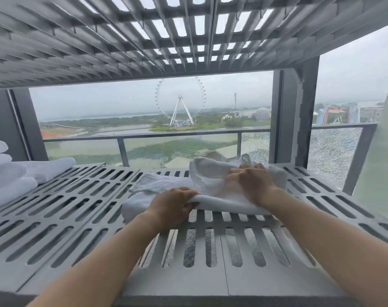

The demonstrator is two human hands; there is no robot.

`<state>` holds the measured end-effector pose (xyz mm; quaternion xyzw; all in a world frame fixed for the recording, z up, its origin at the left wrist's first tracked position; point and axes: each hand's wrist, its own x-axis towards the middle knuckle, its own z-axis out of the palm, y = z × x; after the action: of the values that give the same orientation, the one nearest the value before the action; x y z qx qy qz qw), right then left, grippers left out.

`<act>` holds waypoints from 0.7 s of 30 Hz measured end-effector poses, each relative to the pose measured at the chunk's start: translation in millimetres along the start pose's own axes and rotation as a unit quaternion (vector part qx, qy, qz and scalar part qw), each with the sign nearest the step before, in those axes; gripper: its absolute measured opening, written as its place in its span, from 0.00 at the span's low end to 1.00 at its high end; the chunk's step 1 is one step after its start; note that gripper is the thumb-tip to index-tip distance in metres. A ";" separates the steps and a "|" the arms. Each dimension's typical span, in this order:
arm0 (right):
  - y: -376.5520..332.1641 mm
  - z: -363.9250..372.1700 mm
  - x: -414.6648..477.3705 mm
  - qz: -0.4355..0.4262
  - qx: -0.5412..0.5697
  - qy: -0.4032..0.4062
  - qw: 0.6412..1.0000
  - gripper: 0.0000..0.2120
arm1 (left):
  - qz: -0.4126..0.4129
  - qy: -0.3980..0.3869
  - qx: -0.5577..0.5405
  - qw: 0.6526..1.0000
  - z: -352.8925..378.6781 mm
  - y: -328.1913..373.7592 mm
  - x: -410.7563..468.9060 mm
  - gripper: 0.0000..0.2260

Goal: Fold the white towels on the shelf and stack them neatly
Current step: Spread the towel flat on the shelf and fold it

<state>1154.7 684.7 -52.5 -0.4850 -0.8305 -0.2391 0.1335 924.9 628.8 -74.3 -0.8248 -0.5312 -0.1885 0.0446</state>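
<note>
Head view: the white towel (pixel 219 185) lies mid-shelf (pixel 78 207), its long axis running 9 to 3 o'clock. The left hand (pixel 173 207) has its grip closed on the near folded edge. The right hand (pixel 255 185) rests flat on top, holding nothing. The folded stack (pixel 16 173) sits at 9 o'clock, well apart, with the left hand nearer to it.

Head camera looks forward and down, close over the slatted shelf (pixel 78 209).
</note>
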 end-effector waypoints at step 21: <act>15.2 -6.1 -63.4 0.065 0.027 0.053 0.996 0.14 | -0.145 0.043 0.072 0.986 -3.4 50.8 -4.2 0.21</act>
<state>1199.1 640.8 -72.0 -0.5206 -0.7955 -0.2325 0.2052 967.8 602.3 -66.2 -0.7250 -0.6548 -0.1894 0.0989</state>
